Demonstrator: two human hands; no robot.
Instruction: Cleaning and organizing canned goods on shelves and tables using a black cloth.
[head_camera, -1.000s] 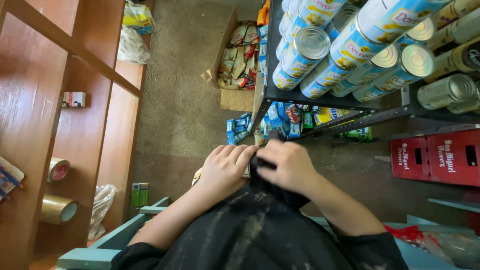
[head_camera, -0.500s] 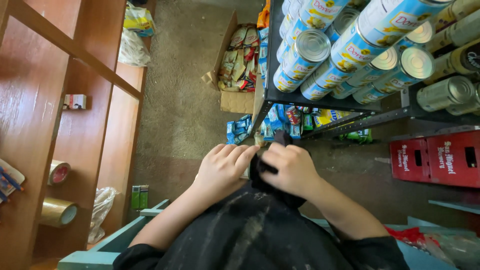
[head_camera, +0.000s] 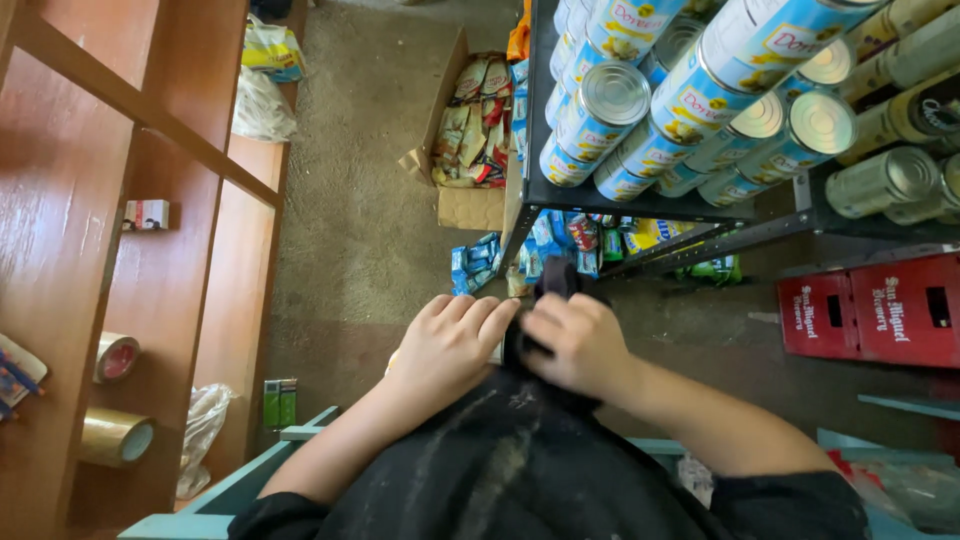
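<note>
**Both hands working a dark cloth at the frame's lower centre**

Here, low in the middle of the frame, the left hand (head_camera: 452, 345) is lying flat with its fingers together on a black, dust-streaked piece of fabric (head_camera: 510, 465) that is spreading down toward the bottom edge. Its grip is resting loose rather than closing on anything. Just beside it, touching at the fingertips, the right hand (head_camera: 575, 340) is pinching a bunched fold of the same fabric, the fingers curling closed around the dark knot sticking up above the knuckles.

Across the upper right, a dark metal shelf rack (head_camera: 530, 190) is carrying rows of blue-and-white labelled tin cans (head_camera: 610, 95) lying on their sides. Under it, small colourful snack packets (head_camera: 480, 265) are lying on the brown floor, near an open cardboard box of packets (head_camera: 470, 120). At the right edge, red plastic crates (head_camera: 865, 310) are standing. On the left, a reddish wooden shelf unit (head_camera: 60, 200) is holding rolls of tape (head_camera: 115, 435).
</note>
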